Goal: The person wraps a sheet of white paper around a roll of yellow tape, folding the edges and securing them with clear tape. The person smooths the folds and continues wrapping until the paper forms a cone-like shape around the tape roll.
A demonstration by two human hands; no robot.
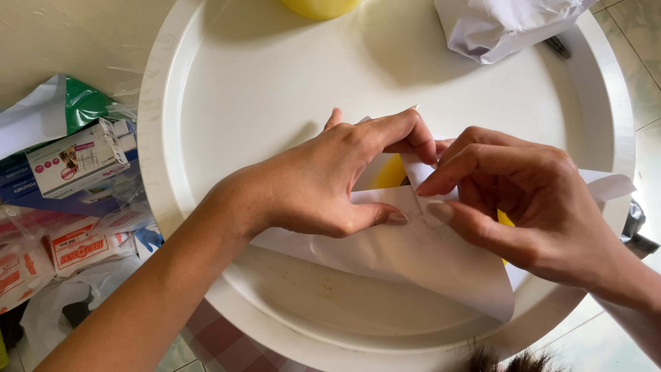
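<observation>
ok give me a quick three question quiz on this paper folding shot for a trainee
1. True or false: both hands touch the white paper on the round white table.
2. What colour shows under the paper between the left hand and the right hand? A) yellow B) red C) blue
3. What lies at the table's far right edge?

Key:
1. True. Fingers of both hands pinch a small folded flap of the paper.
2. A. A yellow patch shows beneath the fold.
3. A crumpled white sheet. Boxes and plastic bags lie on the floor to the left, off the table.
</observation>
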